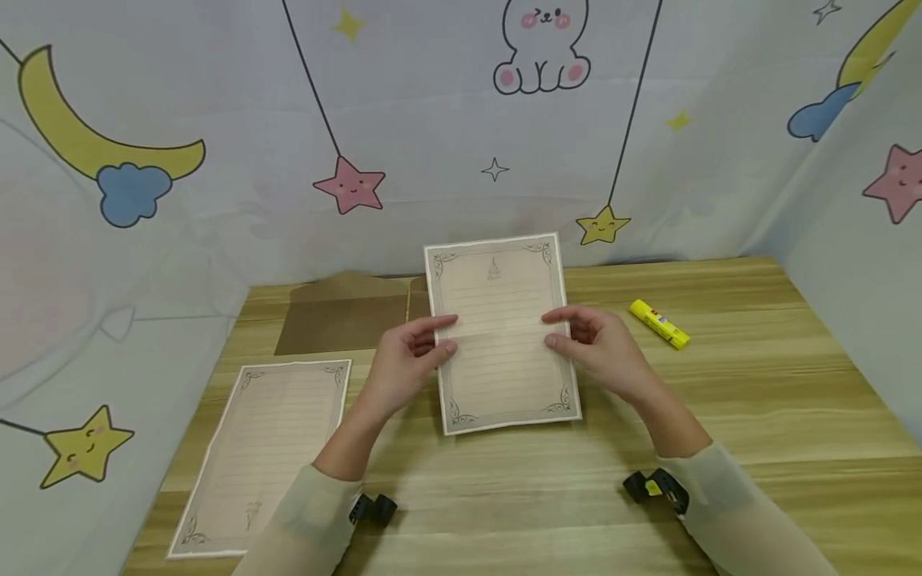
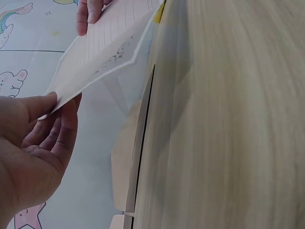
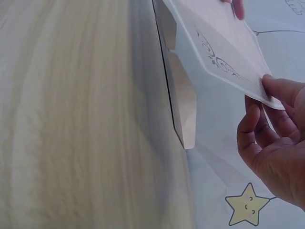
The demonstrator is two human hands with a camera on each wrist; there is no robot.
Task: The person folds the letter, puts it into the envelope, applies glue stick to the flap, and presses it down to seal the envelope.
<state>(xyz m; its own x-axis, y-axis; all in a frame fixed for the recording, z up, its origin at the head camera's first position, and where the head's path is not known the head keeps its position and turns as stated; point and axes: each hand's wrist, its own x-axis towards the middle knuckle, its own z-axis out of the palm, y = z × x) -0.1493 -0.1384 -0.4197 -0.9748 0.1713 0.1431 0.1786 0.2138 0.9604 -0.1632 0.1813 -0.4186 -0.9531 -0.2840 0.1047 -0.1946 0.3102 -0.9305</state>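
A sheet of lined letter paper (image 1: 500, 376) with an ornate grey border and a small sailing ship at its top is held up above the table. My left hand (image 1: 405, 364) pinches its left edge between thumb and fingers. The opposite edge is pinched the same way by my right hand (image 1: 611, 352). Both wrist views show the paper (image 2: 95, 62) raised off the wood, thumbs on its printed face. Behind it lies a brown envelope (image 1: 346, 320) with its flap opened out; a second brown piece (image 1: 419, 298) beside it is partly hidden by the sheet.
Another bordered sheet (image 1: 281, 448) lies at the table's left, ship end nearest me and partly under my left forearm. A yellow glue stick (image 1: 659, 324) lies to the right of my right hand. A printed cloth (image 1: 446, 120) hangs behind the wooden table (image 1: 756, 416).
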